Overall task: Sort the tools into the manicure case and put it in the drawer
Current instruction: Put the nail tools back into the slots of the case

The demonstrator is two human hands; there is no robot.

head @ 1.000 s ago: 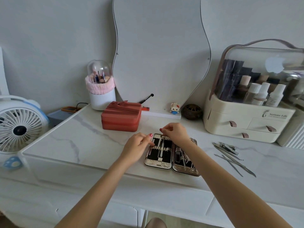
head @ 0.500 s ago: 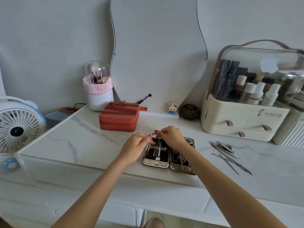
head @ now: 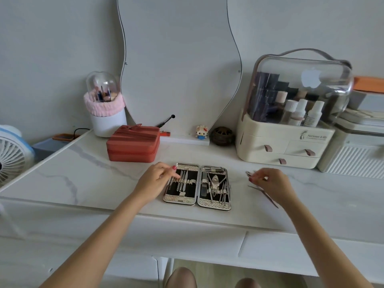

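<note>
The silver manicure case (head: 180,199) lies open on the marble tabletop (head: 87,179), with several metal tools strapped into its two black halves. My left hand (head: 154,180) rests at the case's left edge, its index fingertip touching the strap of the left half. To the right of the case, my right hand (head: 270,181) hovers over the loose metal tools (head: 270,199), fingers curled down onto them. One tool tip (head: 248,173) pokes out to the left of the fingers. The hand hides most of the tools, and blur hides any grip.
A red zipped box (head: 133,144) stands behind the case, with a wavy mirror (head: 178,69) and a brush holder (head: 106,113) further back. A cream cosmetics organiser (head: 286,142) is at the back right and a fan (head: 10,159) at the left. Drawer fronts (head: 187,242) run below the tabletop.
My right hand left the case's top edge and swung right to the loose tools. My left hand stayed at the case's left side. The view dipped slightly.
</note>
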